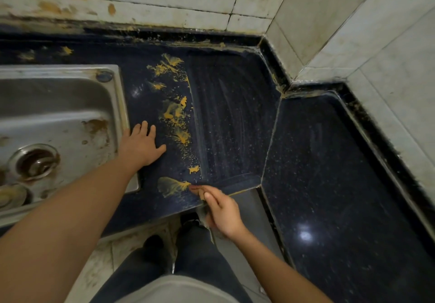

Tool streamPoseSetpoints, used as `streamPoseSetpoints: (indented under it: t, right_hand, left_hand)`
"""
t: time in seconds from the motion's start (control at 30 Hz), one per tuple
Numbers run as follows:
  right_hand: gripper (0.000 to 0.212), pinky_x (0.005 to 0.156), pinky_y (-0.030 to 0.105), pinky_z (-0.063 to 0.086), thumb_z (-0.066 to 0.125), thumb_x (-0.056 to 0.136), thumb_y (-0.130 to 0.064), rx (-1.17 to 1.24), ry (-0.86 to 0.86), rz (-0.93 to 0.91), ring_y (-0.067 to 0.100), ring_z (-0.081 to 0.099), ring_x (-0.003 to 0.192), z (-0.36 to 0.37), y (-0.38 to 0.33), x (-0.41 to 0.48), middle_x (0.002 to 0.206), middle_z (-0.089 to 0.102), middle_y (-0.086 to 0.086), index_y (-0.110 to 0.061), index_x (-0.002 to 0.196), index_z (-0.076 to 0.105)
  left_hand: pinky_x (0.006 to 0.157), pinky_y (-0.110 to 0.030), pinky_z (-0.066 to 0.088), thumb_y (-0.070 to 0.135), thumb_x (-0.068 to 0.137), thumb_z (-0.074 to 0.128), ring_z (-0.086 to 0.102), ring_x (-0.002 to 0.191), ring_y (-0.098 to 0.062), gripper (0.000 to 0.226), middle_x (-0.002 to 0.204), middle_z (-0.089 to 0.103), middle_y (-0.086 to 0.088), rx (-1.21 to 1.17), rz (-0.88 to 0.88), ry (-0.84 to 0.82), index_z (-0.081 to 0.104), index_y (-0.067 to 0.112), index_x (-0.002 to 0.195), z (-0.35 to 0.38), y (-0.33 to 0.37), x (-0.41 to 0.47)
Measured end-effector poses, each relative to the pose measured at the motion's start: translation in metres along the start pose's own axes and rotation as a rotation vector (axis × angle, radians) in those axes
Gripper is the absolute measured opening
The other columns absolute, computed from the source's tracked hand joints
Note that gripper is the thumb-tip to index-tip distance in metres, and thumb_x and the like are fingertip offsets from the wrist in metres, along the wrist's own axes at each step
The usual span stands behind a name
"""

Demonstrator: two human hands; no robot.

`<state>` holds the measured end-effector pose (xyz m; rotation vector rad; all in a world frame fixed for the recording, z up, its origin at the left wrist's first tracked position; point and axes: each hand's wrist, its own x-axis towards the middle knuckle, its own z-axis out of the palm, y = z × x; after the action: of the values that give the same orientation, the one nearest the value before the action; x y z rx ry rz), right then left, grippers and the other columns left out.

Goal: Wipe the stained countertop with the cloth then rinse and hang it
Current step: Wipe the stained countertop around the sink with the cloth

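Right hand [221, 213], pinching the cloth [204, 218], is wiping the near edge of the countertop [235, 114], left hand [141, 145] lying flat by the sink [70, 105]; far stains [175, 114] probably needing sweeping next.

What I can't make out from here

The right hand [221, 211] covers most of the cloth [204, 219]. I see only a blurred scrap at the fingertips and under the palm, so its shape escapes me. The sink [58, 105] is cut off by the left edge. The left forearm [58, 220] and right forearm [282, 267] leave the frame at the bottom. The countertop [235, 114] runs off the right edge.
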<state>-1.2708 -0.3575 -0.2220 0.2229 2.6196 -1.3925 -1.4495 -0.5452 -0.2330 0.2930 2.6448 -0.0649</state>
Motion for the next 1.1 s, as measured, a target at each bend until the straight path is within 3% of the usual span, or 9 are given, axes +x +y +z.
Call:
streamPoseSetpoints:
  t: [0.07,0.13,0.3,0.6,0.7,0.8,0.97,1.03,1.1]
  right_hand:
    - [0.025,0.073,0.004,0.042,0.041,0.098,-0.009,0.315,0.06,0.157,-0.009,0.06,0.079,-0.009,-0.01,0.012,0.093,0.067,-0.014,-0.019,0.11,0.059]
    - [0.022,0.077,0.012,0.046,0.041,0.098,-0.01,0.479,0.255,0.238,0.007,0.06,0.089,-0.021,-0.013,0.029,0.101,0.064,0.002,-0.018,0.108,0.059]
    - [0.028,0.083,0.018,0.041,0.039,0.098,-0.012,0.378,0.477,0.206,0.013,0.054,0.101,-0.068,-0.012,0.078,0.109,0.059,0.003,-0.006,0.118,0.058]
    - [0.031,0.09,0.015,0.033,0.037,0.1,-0.018,-0.013,0.354,0.145,0.005,0.048,0.109,-0.122,0.02,0.151,0.117,0.057,-0.007,-0.017,0.123,0.058]
    - [0.033,0.097,0.019,0.038,0.035,0.1,-0.018,0.027,0.379,0.164,0.005,0.052,0.113,-0.127,0.044,0.142,0.124,0.059,0.0,-0.015,0.124,0.058]
    - [0.033,0.1,0.016,0.041,0.033,0.101,-0.012,0.132,0.433,0.088,-0.009,0.055,0.106,-0.111,0.06,0.112,0.12,0.062,-0.003,-0.015,0.119,0.061]
    - [0.032,0.09,0.016,0.038,0.039,0.098,-0.018,0.007,0.469,0.163,0.007,0.052,0.118,-0.06,0.063,0.068,0.124,0.061,0.0,-0.021,0.121,0.06]
    - [0.037,0.102,0.027,0.037,0.033,0.094,-0.032,-0.013,0.4,0.093,0.002,0.044,0.127,-0.037,0.052,0.059,0.122,0.059,-0.017,-0.026,0.12,0.06]
    - [0.039,0.109,0.034,0.035,0.03,0.094,-0.037,-0.004,0.33,-0.009,0.008,0.042,0.13,-0.016,0.041,0.052,0.119,0.058,-0.027,-0.03,0.118,0.06]
  left_hand:
    - [0.116,-0.041,0.008,0.058,0.093,0.022,0.005,0.143,-0.026,0.074,0.156,-0.002,-0.009,-0.004,-0.003,0.014,0.0,0.015,0.148,0.0,0.0,-0.001]
    - [0.116,-0.041,0.008,0.058,0.093,0.021,0.005,0.143,-0.025,0.073,0.156,-0.002,-0.009,0.006,0.005,0.029,0.0,0.015,0.148,0.001,0.0,-0.002]
    - [0.116,-0.042,0.006,0.057,0.094,0.02,0.003,0.143,-0.024,0.072,0.156,-0.004,-0.008,-0.001,-0.01,0.03,-0.001,0.015,0.148,0.001,0.001,-0.003]
    - [0.116,-0.04,0.004,0.058,0.093,0.02,-0.001,0.143,-0.022,0.073,0.156,-0.006,-0.007,-0.034,-0.049,0.01,-0.004,0.016,0.148,0.001,0.006,0.0]
    - [0.116,-0.04,0.003,0.059,0.092,0.019,-0.003,0.143,-0.022,0.074,0.156,-0.009,-0.007,-0.03,-0.051,0.005,-0.006,0.016,0.148,0.005,0.006,0.001]
    - [0.116,-0.04,0.004,0.059,0.092,0.02,-0.003,0.143,-0.023,0.075,0.156,-0.009,-0.007,-0.023,-0.048,0.022,-0.006,0.017,0.148,0.007,0.006,0.0]
    - [0.116,-0.04,0.006,0.06,0.092,0.02,-0.001,0.143,-0.023,0.075,0.156,-0.007,-0.007,-0.016,-0.038,0.039,-0.005,0.016,0.148,0.008,0.005,-0.001]
    - [0.116,-0.04,0.005,0.059,0.092,0.021,-0.001,0.143,-0.023,0.075,0.156,-0.007,-0.008,-0.022,-0.038,0.035,-0.005,0.016,0.148,0.007,0.005,-0.001]
    - [0.116,-0.041,0.005,0.059,0.092,0.02,-0.002,0.143,-0.023,0.075,0.156,-0.008,-0.008,-0.011,-0.035,0.023,-0.005,0.016,0.148,0.005,0.004,-0.002]
